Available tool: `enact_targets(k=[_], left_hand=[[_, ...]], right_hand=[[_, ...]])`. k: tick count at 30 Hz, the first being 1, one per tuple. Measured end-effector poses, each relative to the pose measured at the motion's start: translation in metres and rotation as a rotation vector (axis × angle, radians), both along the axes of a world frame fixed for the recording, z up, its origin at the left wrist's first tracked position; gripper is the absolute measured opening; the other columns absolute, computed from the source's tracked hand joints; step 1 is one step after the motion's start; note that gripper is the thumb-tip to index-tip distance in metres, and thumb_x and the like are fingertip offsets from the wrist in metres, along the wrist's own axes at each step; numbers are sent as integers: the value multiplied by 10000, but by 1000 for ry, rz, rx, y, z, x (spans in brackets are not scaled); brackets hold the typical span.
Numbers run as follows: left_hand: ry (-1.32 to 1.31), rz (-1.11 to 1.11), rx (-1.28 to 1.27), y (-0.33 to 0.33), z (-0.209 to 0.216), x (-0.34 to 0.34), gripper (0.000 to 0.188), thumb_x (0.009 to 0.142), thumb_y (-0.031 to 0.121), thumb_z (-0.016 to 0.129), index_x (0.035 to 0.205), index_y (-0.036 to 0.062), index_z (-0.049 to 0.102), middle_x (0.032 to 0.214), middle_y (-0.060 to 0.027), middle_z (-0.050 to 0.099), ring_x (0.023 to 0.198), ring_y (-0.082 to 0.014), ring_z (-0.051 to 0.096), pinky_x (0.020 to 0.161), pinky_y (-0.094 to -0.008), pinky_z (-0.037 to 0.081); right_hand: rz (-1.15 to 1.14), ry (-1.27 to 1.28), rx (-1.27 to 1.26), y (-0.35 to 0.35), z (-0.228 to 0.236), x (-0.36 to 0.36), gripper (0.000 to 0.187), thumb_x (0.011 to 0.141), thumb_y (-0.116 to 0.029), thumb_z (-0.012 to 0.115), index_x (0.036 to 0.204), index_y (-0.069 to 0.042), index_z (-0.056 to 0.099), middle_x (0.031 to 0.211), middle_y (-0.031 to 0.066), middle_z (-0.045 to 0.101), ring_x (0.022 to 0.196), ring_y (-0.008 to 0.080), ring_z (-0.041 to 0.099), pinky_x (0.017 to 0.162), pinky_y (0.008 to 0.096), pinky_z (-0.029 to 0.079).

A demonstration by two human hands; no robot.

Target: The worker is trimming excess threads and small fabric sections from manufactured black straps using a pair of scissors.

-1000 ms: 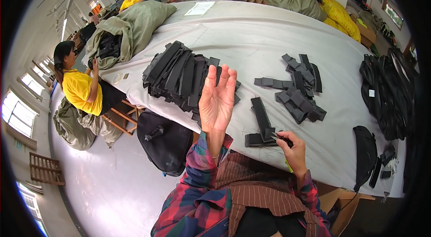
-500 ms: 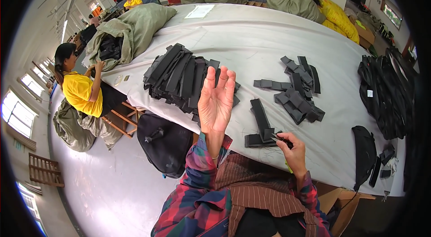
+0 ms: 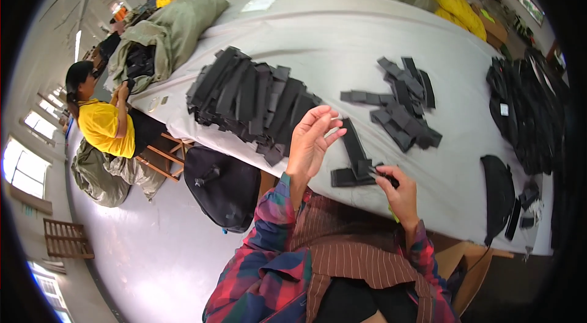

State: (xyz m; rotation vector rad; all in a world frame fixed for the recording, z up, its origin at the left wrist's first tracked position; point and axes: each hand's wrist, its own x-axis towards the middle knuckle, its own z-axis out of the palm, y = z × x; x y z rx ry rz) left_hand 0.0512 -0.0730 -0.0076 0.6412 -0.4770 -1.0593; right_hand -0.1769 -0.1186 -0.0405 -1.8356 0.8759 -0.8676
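My left hand (image 3: pixel 312 143) is raised above the table's near edge, fingers slightly bent and apart, with nothing visible in it. My right hand (image 3: pixel 398 194) is closed around small dark thread snips (image 3: pixel 389 180), their tips beside a black strap. That strap (image 3: pixel 353 143) lies lengthwise, its near end meeting a folded black strap piece (image 3: pixel 347 177) at the table edge. Left of my left hand is a big heap of black straps (image 3: pixel 244 94). A smaller, looser pile of black straps (image 3: pixel 403 106) lies beyond my right hand.
The table has a pale cloth cover (image 3: pixel 306 29). Black bags (image 3: pixel 523 121) and a black pouch (image 3: pixel 496 198) lie at the right. A black backpack (image 3: pixel 220 188) is below the left edge. A person in yellow (image 3: pixel 109 124) sits at the left beside a green sack (image 3: pixel 177 29).
My left hand has lowered and turned, its raised fingers now bent toward the right. My right hand keeps hold of the snips near the strap. The view has shifted slightly.
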Motion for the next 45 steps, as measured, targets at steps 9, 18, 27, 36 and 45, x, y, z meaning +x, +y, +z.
enact_targets(k=[9,18,27,36,45], left_hand=[[-388,-41,610,7,-99,-5,348,869,114,614,1176,-25,526,1049,-91,567,842,-143,602,745,-260,532],[-702,-126,659,-6,-108,-17,393,890,201,588,1220,0,516,1046,-72,652,769,-88,582,589,-188,419],[-418,-145,628,-3,-99,-13,456,882,167,588,1279,-13,456,1118,-122,628,823,-128,613,661,-218,456],[243,-478,113,1,-61,-44,579,824,62,483,1371,-15,309,1320,-166,468,1164,-307,520,969,-394,450],[-17,-387,-27,14,-20,-40,856,639,-144,466,1434,41,209,1426,-178,325,1268,-334,437,912,-344,517]], right_hand=[[-23,-24,140,-17,-8,0,190,826,-73,645,1004,-6,648,792,-21,605,705,43,506,639,202,415],[-82,134,-108,-34,-46,21,342,723,-124,721,1055,-82,648,976,42,598,831,206,586,756,278,453],[-33,46,-183,-40,-51,33,176,692,-24,665,860,-56,625,821,51,604,740,271,609,625,344,450],[87,-237,-281,-14,-17,20,284,625,160,549,822,-28,628,877,60,646,684,179,615,582,256,478],[228,-209,-233,1,7,18,353,604,206,540,855,-18,647,1007,93,652,829,193,639,656,243,486]])
